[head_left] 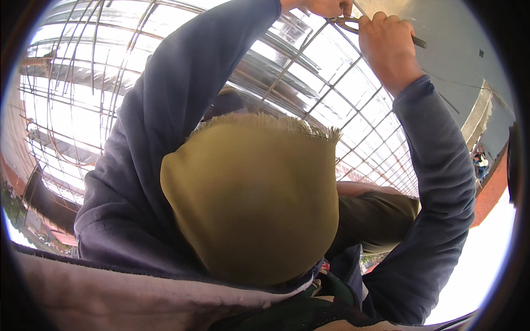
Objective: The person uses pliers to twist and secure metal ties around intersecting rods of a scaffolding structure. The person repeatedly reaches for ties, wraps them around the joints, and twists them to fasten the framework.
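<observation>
At the top edge, my right hand [388,49] is wrapped round a pair of dark metal pincers [348,25]. One end of the tool sticks out past the little-finger side, and its other end points toward my left hand. My left hand [327,6] is partly cut off by the frame's edge. Its fingers are curled and pressed together beside the pincers, and what they pinch is too small to tell. Below both hands spreads a grid of thin steel reinforcing bars [333,86].
An olive cloth with a frayed edge [254,193] blocks the middle of the view. Shiny metal sheeting [287,83] lies beneath the bars. More bars [96,60] cross at the left. A grey surface [458,60] and a brick wall [490,190] are at the right.
</observation>
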{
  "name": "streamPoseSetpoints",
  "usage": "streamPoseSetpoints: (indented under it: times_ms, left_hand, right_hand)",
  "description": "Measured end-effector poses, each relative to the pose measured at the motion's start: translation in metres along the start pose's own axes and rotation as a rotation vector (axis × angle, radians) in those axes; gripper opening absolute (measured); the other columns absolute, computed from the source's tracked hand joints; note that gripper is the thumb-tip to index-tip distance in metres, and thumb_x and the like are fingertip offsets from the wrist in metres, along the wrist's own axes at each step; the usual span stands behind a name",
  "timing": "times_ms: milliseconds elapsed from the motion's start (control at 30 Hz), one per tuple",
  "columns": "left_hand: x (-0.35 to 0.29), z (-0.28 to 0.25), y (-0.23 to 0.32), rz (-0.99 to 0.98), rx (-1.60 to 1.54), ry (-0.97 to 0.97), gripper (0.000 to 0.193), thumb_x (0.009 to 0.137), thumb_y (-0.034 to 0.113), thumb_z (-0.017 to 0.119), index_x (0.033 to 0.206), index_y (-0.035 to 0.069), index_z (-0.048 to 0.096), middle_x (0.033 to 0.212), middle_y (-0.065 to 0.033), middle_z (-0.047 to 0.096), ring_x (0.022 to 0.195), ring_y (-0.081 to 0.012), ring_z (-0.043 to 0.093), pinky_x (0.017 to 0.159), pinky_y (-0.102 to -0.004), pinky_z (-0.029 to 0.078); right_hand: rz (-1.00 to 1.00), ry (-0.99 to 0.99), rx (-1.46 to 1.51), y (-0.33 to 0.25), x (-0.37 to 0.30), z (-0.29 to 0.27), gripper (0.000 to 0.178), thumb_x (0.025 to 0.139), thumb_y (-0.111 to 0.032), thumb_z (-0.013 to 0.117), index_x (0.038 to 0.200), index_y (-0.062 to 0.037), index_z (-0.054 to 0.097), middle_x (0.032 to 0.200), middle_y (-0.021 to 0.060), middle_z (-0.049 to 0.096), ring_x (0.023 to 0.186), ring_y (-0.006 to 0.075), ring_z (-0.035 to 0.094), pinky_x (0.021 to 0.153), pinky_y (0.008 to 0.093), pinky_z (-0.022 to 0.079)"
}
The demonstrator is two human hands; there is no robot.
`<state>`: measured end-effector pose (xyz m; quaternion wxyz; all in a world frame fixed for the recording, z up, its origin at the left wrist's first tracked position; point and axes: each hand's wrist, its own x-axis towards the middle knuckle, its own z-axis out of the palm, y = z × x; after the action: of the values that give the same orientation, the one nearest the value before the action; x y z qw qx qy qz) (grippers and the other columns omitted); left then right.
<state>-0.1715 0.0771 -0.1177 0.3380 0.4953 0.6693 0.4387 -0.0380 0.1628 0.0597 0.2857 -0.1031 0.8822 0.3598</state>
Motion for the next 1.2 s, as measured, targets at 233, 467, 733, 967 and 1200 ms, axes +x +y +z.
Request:
streamPoseSetpoints:
  times_ms: [233, 467, 733, 967, 1200]
  left_hand:
    - [-0.029, 0.081, 0.059, 0.086, 0.442, 0.327, 0.042, 0.080, 0.029, 0.083, 0.115, 0.012, 0.068, 0.100, -0.0037, 0.071, 0.109, -0.0273, 0.069, 0.101, -0.0461, 0.048]
    - [0.002, 0.103, 0.054, 0.239, 0.280, 0.246, 0.039, 0.085, 0.022, 0.076, 0.120, 0.012, 0.063, 0.086, -0.0100, 0.073, 0.076, -0.0345, 0.076, 0.065, -0.0485, 0.058]
    - [0.012, 0.085, 0.069, -0.080, 0.118, 0.302, 0.033, 0.092, 0.023, 0.068, 0.115, 0.000, 0.062, 0.081, -0.0174, 0.075, 0.078, -0.0397, 0.077, 0.067, -0.0492, 0.061]
    - [0.022, 0.118, 0.078, -0.070, 0.312, 0.589, 0.044, 0.089, 0.014, 0.066, 0.131, 0.000, 0.062, 0.118, -0.0197, 0.069, 0.113, -0.0330, 0.065, 0.098, -0.0522, 0.045]
    - [0.004, 0.123, 0.073, 0.064, 0.391, 0.571, 0.032, 0.089, 0.019, 0.072, 0.120, 0.013, 0.069, 0.097, -0.0051, 0.074, 0.095, -0.0277, 0.074, 0.083, -0.0447, 0.054]
  right_hand:
    - [-0.044, -0.371, 0.804, 0.039, 0.006, 0.031, 0.048, 0.092, -0.020, 0.084, 0.124, 0.0012, 0.054, 0.078, 0.0154, 0.072, 0.069, 0.0263, 0.072, 0.059, 0.0418, 0.054]
    - [0.200, -0.877, 1.260, 0.046, -0.001, 0.036, 0.074, 0.086, -0.045, 0.092, 0.133, -0.0032, 0.053, 0.082, 0.0091, 0.069, 0.064, 0.0182, 0.072, 0.060, 0.0335, 0.060]
    - [0.074, 0.219, -0.048, 0.039, -0.011, 0.080, 0.022, 0.097, -0.023, 0.071, 0.115, -0.0150, 0.063, 0.096, 0.0011, 0.065, 0.091, 0.0228, 0.071, 0.079, 0.0397, 0.058]
    - [-0.178, 0.297, 0.186, 0.097, 0.035, 0.140, 0.019, 0.097, -0.014, 0.064, 0.115, -0.0150, 0.065, 0.093, 0.0055, 0.067, 0.087, 0.0260, 0.072, 0.076, 0.0425, 0.060]
    - [-0.029, -0.605, 0.759, 0.074, 0.020, 0.062, 0.018, 0.092, -0.021, 0.080, 0.096, -0.0064, 0.072, 0.081, 0.0143, 0.074, 0.081, 0.0314, 0.076, 0.073, 0.0430, 0.061]
